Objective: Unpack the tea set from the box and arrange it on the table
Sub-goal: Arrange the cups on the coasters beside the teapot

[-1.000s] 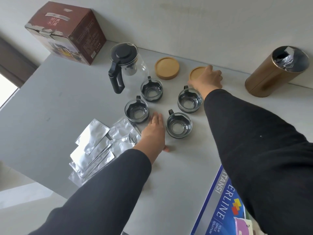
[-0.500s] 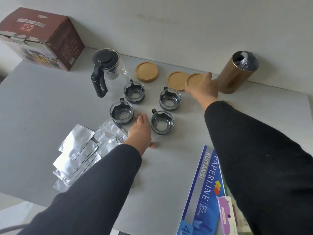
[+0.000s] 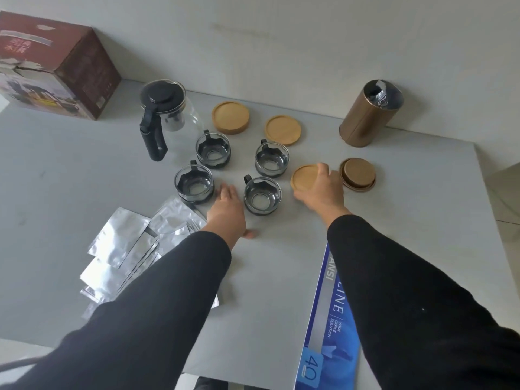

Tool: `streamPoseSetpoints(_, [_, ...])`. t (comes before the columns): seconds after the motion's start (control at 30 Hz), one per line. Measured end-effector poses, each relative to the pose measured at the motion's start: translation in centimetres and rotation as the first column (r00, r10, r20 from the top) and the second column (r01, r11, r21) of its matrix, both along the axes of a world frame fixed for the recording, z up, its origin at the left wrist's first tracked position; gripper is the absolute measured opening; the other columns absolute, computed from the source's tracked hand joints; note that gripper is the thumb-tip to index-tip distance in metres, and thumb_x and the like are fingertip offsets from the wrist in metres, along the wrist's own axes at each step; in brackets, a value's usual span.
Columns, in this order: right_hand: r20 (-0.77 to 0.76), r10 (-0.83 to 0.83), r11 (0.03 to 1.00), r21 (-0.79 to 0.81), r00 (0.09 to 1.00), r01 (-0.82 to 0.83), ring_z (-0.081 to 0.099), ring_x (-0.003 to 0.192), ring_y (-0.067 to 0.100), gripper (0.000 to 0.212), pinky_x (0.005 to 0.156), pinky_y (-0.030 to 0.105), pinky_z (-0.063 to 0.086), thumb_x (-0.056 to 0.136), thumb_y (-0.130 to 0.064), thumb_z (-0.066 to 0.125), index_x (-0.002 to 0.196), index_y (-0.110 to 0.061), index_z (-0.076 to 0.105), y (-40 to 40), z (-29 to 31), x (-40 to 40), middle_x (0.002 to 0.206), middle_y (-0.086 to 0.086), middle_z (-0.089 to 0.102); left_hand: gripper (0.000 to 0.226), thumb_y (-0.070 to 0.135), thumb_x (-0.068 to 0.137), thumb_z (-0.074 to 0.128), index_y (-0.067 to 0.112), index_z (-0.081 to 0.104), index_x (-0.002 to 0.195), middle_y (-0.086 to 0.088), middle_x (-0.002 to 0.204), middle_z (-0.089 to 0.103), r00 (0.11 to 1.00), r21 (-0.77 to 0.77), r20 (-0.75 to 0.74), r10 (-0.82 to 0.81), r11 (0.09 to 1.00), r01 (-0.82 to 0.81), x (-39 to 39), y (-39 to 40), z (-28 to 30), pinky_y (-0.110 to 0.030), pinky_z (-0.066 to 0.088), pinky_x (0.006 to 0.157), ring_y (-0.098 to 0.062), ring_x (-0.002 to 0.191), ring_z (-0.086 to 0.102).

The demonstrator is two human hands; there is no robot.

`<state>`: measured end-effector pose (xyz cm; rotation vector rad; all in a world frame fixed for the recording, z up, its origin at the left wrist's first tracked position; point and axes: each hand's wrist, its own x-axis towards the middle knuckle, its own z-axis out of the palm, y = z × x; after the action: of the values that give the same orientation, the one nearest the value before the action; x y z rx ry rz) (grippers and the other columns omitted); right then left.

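Sleeves, both black, cover the near desk and part of the foil packets at the left edge. Right hand grips a wooden coaster by its near rim; fingers curl over it and hide that side, and whether the coaster rests on the desk or is lifted is hard to make out. Just right of it lies a bronze lid. Left hand lies flat, fingers straight, between two glass cups near mid-desk, holding nothing. Two more cups stand behind, then two coasters toward the far edge. Glass teapot beside them, black lid and handle. Box at far left corner, cut off by the frame. Bronze canister at far edge, open, foil inside. Blue paper pack at near edge, partly under the right sleeve.
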<state>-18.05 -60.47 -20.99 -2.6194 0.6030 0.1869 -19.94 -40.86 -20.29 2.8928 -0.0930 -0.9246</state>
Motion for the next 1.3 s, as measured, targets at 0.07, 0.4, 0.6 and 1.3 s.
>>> streamPoseSetpoints(0.07, [-0.002,-0.004,1.0,0.0,1.0,0.004,0.038,0.125,0.035,0.085,0.097,0.036,0.04,0.067,-0.036,0.077,0.136,-0.015,0.033,0.0,-0.2,0.0,0.132,0.019,0.041,0.13,0.05,0.072,0.075,-0.001,-0.016,0.149,-0.014,0.158,-0.015,1.0,0.016,-0.007,-0.004,1.0,0.004,0.1,-0.1,-0.1,-0.034,0.023,0.115,-0.026,0.149,0.001])
streamPoseSetpoints(0.4, [0.075,0.015,0.999,0.035,0.997,-0.018,0.037,0.129,0.03,0.074,0.102,0.038,0.037,0.078,-0.041,0.065,0.139,-0.014,0.034,0.1,1.3,0.2,0.136,0.013,0.041,0.131,0.052,0.072,0.075,0.001,-0.018,0.149,-0.012,0.159,-0.017,1.0,0.038,-0.016,-0.003,0.999,0.004,0.2,-0.1,-0.1,-0.035,0.023,0.116,-0.022,0.149,-0.005])
streamPoseSetpoints(0.6, [0.204,0.103,0.981,0.144,0.974,-0.134,0.039,0.129,0.024,0.075,0.105,0.033,0.035,0.077,-0.044,0.068,0.14,-0.019,0.035,2.7,3.5,2.5,0.138,0.008,0.038,0.131,0.052,0.071,0.075,0.003,-0.018,0.149,-0.01,0.158,-0.018,1.0,0.036,-0.014,0.009,0.999,-0.008,0.1,0.0,-0.1,-0.034,0.027,0.114,-0.021,0.149,-0.002])
streamPoseSetpoints(1.3, [0.129,0.073,0.992,0.092,0.989,-0.086,0.051,0.119,0.029,0.077,0.093,0.032,0.045,0.068,-0.036,0.077,0.128,-0.003,0.042,3.1,5.0,10.5,0.13,0.014,0.049,0.13,0.048,0.071,0.077,0.003,-0.017,0.149,-0.011,0.158,-0.019,0.999,0.053,-0.015,0.03,0.998,-0.029,0.3,-0.5,0.1,-0.034,0.032,0.11,-0.023,0.149,0.004])
